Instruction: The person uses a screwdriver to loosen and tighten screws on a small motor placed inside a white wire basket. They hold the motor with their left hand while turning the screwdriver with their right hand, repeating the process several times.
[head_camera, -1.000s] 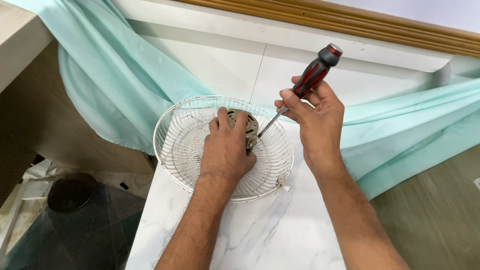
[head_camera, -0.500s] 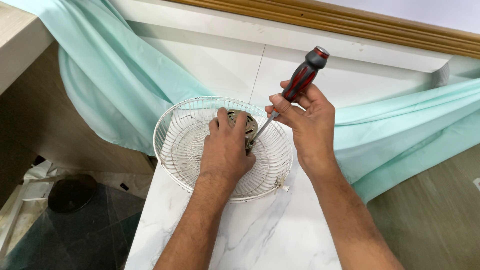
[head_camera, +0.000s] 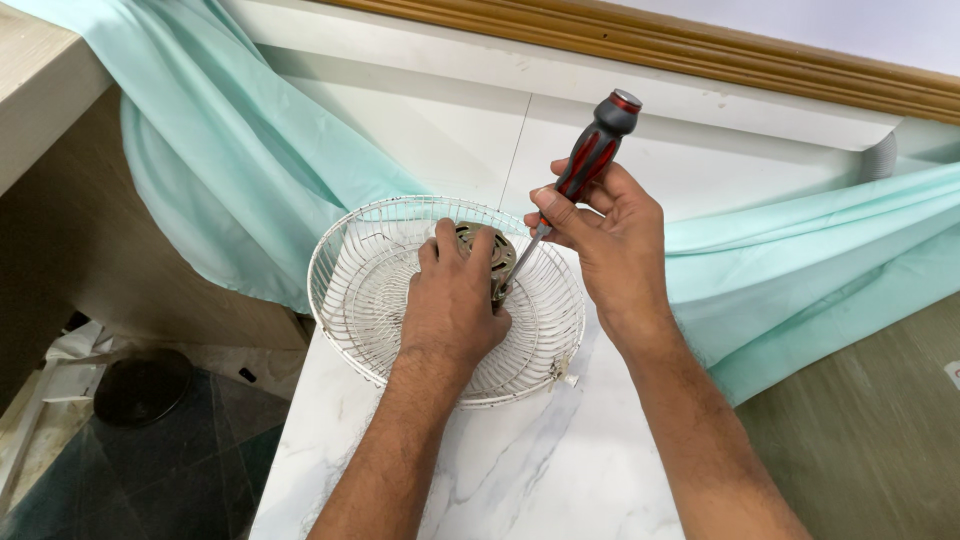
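Observation:
A white wire fan guard (head_camera: 350, 290) lies like a bowl on a white marble table (head_camera: 560, 470). In its middle sits a grey metal fan motor (head_camera: 497, 252). My left hand (head_camera: 452, 300) lies over the motor and grips it from above. My right hand (head_camera: 600, 240) holds a screwdriver with a red and black handle (head_camera: 592, 155), tilted, its thin shaft slanting down to the motor's right side. The tip is hidden behind the motor and my fingers.
A pale green cloth (head_camera: 250, 160) drapes along the back and over the table's right side. A wooden rail (head_camera: 720, 60) runs along the wall. Left below the table are a dark tiled floor and a round black object (head_camera: 140, 385).
My right hand has shifted left and slightly down with the screwdriver, bringing its shaft closer against the motor. My left hand has stayed on the motor.

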